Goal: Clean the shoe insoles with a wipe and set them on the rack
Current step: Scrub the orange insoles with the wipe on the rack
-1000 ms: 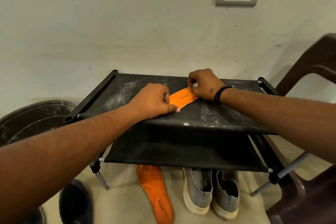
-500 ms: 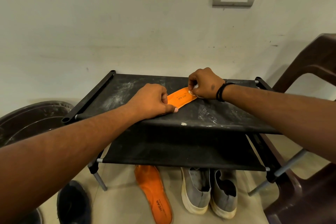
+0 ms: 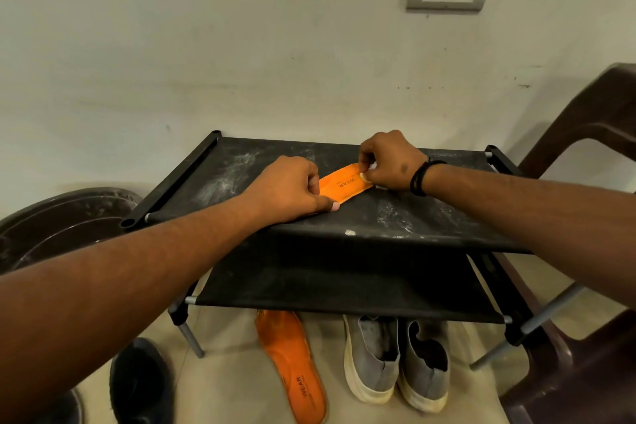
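Two orange insoles show: one [image 3: 346, 184] flat on the rack's [image 3: 430, 217] top shelf, the second insole [image 3: 292, 367] on the floor below the rack. The left hand [image 3: 289, 191] pins one end with curled fingers; the right hand [image 3: 390, 162] pinches a pale wipe [image 3: 364, 178] at the other. Rubbing could drag the insole through the shelf's dust. The right hand has crept farther from the left.

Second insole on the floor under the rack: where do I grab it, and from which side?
Take the floor insole at its near end, the one printed WEAR, coming from the front. That end lies in the open on the floor, while the far end tucks under the rack. It lies flat and thin, so pinch an edge, probably the left, since the shoes stand close on its right.
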The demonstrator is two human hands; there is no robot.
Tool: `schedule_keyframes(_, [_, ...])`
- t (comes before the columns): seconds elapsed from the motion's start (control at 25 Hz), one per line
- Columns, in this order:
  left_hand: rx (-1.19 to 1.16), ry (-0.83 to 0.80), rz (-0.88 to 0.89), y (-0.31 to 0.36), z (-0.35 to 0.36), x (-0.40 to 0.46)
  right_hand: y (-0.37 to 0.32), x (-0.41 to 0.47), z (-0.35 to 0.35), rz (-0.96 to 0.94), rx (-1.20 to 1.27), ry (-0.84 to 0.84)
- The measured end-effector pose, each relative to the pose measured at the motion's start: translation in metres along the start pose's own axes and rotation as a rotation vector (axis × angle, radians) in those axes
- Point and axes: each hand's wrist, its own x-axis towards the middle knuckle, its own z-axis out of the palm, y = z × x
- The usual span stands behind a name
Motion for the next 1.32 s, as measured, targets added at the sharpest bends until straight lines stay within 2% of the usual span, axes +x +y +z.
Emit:
schedule_keyframes(0.12, [-0.004,-0.001,0.006,-0.001,0.0,-0.001,-0.004,-0.002,0.002,0.007,0.003,0.011])
schedule_keyframes(0.32, [0.01,0.002,0.019,0.0,-0.001,-0.002,-0.035,-0.025,0.009,-0.11,0.226,-0.066])
schedule_keyframes(0.48, [-0.005,-0.009,0.004,0.0,0.0,0.001,-0.004,-0.003,0.003,0.009,0.064,0.043])
schedule_keyframes(0.6, [-0.002,-0.009,-0.002,-0.001,0.0,0.001,-0.005,0.006,0.006,0.067,0.053,0.098])
schedule_keyframes(0.8, [-0.007,0.013,0.013,-0.002,0.0,0.0,-0.043,-0.001,0.017,-0.013,0.252,0.014])
schedule_keyframes(0.96, [0.001,0.006,0.007,-0.002,0.001,0.001,-0.016,0.014,0.012,0.007,-0.003,0.063])
schedule_keyframes(1.12, [0.005,0.005,0.013,-0.004,0.002,0.002,-0.008,0.014,0.011,0.055,-0.055,0.094])
schedule_keyframes(1.32, [-0.003,0.018,0.008,-0.005,0.002,0.003,-0.041,0.005,0.017,-0.036,0.197,0.045])
